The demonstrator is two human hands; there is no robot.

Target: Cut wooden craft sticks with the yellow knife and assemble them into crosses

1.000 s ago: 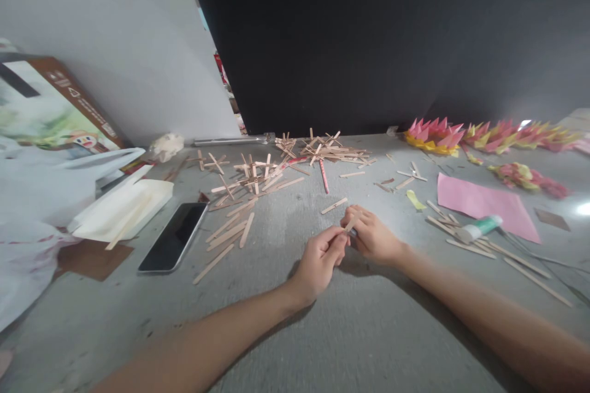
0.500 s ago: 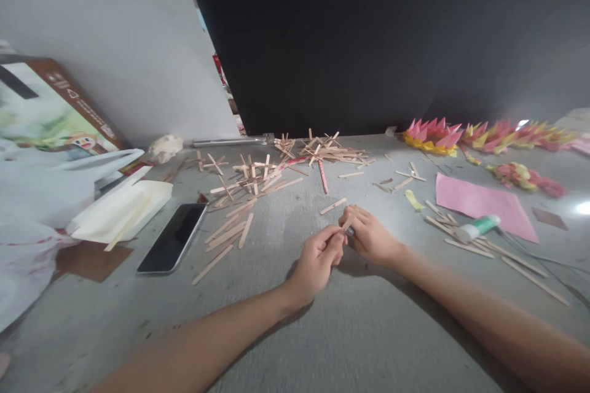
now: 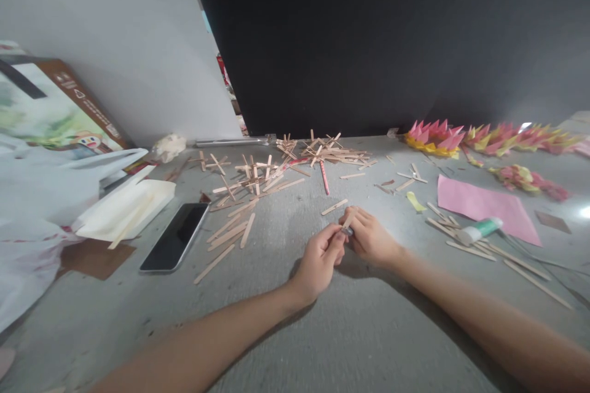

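My left hand (image 3: 321,261) and my right hand (image 3: 369,236) meet over the middle of the table, both with fingers closed. Between their fingertips a short piece of wooden craft stick (image 3: 349,219) points up and away, its lower end at my left thumb and finger. A small grey, metallic-looking thing (image 3: 347,231) shows beside it at my right fingers, which hide most of it. Just beyond the hands lies a loose craft stick (image 3: 334,207). Farther back is a heap of craft sticks (image 3: 332,152), some joined into crosses, with a red patterned stick (image 3: 324,178).
On the left are a phone (image 3: 175,238), a pale paper tray (image 3: 154,199), a plastic bag (image 3: 41,202) and a box (image 3: 59,104). To the right lie pink paper (image 3: 482,204), a glue stick (image 3: 479,231), more sticks and folded-paper pieces (image 3: 433,138). A black panel (image 3: 391,43) stands behind.
The view has shifted very slightly. My hands stay together in nearly the same place, and a little more of the grey thing shows between them.
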